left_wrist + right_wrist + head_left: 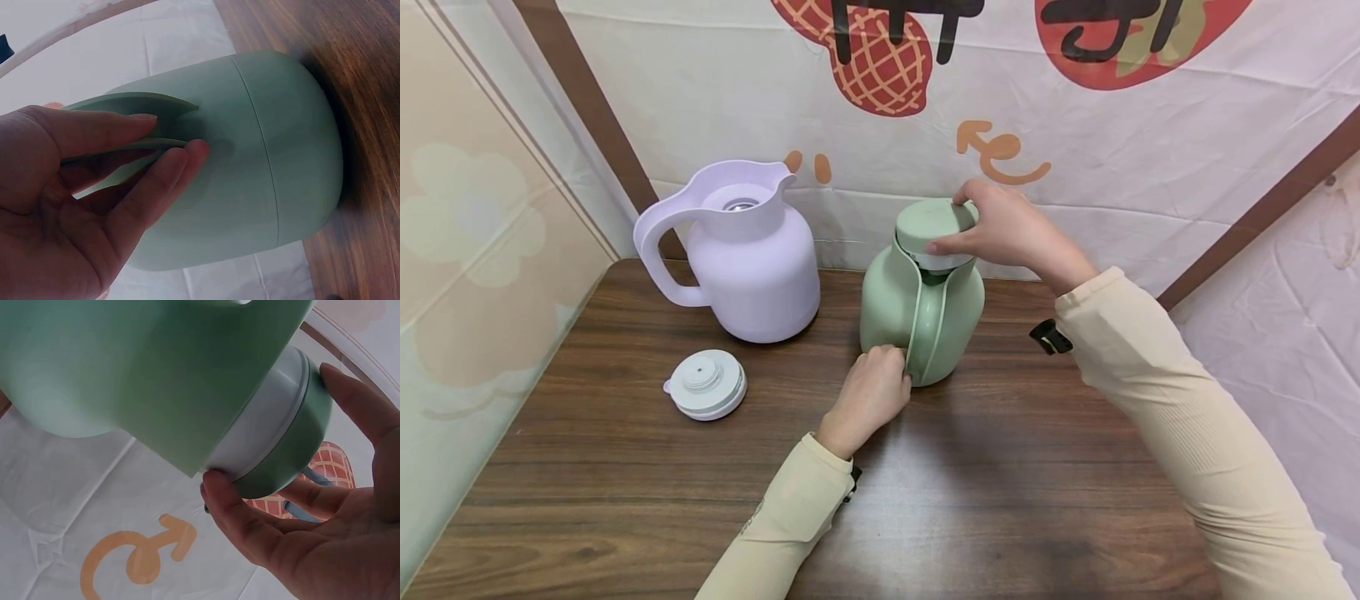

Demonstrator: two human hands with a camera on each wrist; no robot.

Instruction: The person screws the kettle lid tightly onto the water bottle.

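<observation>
Gripping a green vacuum jug (883, 296) with both hands, upright on the wood-grain bench (1037, 467), close to the printed cloth hanging (1097, 150). Placed between the two sets of fingers: body just beyond the left, cap at the tips of the right.

Pinching the lower end of the jug's handle (930, 321) with the left hand (868, 393); thumb along one edge, fingers (165, 172) bent round the other, tips close against the jug's body.

Holding the green cap (928, 221) with the right hand (1007, 229), fingers spread round its rim at opposite sides, palm clear of it in the right wrist view. Below the cap's green top, a pale band, visible above the jug's rim, with a dark gap beneath on the handle side. Loose or fastened in the mouth: cannot tell.

Standing left of the green jug, well apart from both hands: a lilac vacuum jug (756, 275), handle to the left, spout to the right, mouth open. Lying in front of it on the bench: a round white lid (703, 383), stepped centre upward, small tab to the left.
</observation>
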